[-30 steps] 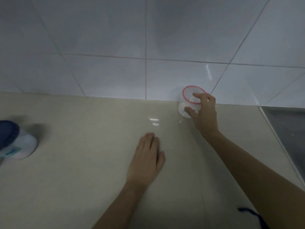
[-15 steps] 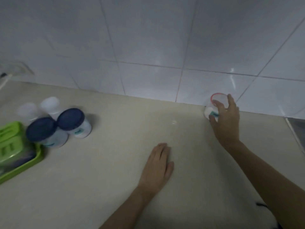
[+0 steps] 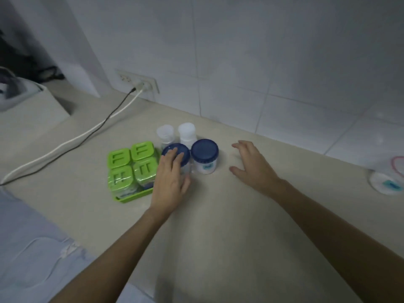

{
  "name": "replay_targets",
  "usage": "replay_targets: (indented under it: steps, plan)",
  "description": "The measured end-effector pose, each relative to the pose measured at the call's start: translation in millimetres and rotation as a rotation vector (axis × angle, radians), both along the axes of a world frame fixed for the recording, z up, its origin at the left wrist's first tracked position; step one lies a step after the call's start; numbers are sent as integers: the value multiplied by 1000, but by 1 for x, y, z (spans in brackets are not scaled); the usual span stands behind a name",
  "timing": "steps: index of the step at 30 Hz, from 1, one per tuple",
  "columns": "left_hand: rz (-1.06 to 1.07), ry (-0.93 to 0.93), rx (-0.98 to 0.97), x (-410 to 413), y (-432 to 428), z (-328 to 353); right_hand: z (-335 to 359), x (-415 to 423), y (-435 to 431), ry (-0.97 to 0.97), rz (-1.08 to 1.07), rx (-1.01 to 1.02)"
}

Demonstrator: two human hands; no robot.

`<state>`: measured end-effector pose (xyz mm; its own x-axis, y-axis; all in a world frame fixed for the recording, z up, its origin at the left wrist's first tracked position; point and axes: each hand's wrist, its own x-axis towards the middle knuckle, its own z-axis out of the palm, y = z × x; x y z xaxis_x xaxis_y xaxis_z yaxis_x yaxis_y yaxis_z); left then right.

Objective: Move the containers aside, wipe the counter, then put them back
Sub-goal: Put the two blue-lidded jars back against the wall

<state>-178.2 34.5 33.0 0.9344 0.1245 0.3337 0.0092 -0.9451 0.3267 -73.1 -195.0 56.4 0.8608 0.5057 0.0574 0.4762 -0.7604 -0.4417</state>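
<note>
Two blue-lidded jars stand side by side on the beige counter [image 3: 218, 232]. My left hand [image 3: 170, 182] lies over the left blue-lidded jar [image 3: 182, 149], fingers on its lid and thumb against its front. My right hand [image 3: 251, 165] hovers open, just right of the right blue-lidded jar [image 3: 204, 152] and not touching it. Behind the jars are two small clear containers with white tops [image 3: 165, 133] [image 3: 187, 131]. A green tray [image 3: 131, 197] holding several green-lidded boxes [image 3: 133, 165] sits to their left. A red-rimmed clear container [image 3: 387, 178] stands alone at the far right by the wall.
A black and a white cable [image 3: 76, 138] run across the counter from a wall socket [image 3: 140, 84] to the left edge. A white appliance [image 3: 26, 99] stands at the far left. Light blue fabric [image 3: 26, 248] fills the lower left. Tiled wall runs behind.
My right hand let go of the red-rimmed container and moved left toward the jars. My left hand left the counter and landed on the left blue-lidded jar. The view swung left.
</note>
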Motion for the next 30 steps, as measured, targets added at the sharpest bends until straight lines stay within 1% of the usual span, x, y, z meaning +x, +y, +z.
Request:
replay_targets:
  steps: [1, 3, 6, 9, 11, 13, 16, 19, 22, 24, 28, 30]
  plan:
    - [56, 4, -33, 8, 16, 3, 2, 7, 17, 10, 5, 2]
    - [139, 69, -90, 23, 46, 3, 6, 20, 49, 38, 8, -2]
    - [153, 151, -206, 38, 59, -1, 6, 35, 81, 95, 36, -27]
    - [170, 143, -314, 45, 54, -3, 4, 42, 98, 191, 34, -5]
    - [178, 139, -295, 49, 52, -7, 0, 43, 103, 211, 38, -36]
    - [170, 111, -249, 51, 50, -11, -5, 40, 101, 176, 60, -78]
    - [151, 59, -274, 48, 48, -14, -10, 35, 90, 144, 29, -39]
    - [11, 54, -305, 43, 35, -15, -7, 28, 61, 120, -32, -12]
    - [-188, 142, -365, 43, 10, -11, -1, 20, 17, 134, -114, 8]
    - [-246, 186, -414, 47, -19, -10, 3, 16, -18, 136, -153, -23]
    - [-333, 234, -543, 69, -103, -11, 10, 5, -107, 144, -296, -106]
    - [-366, 251, -567, 82, -141, -11, 14, 3, -146, 145, -360, -147]
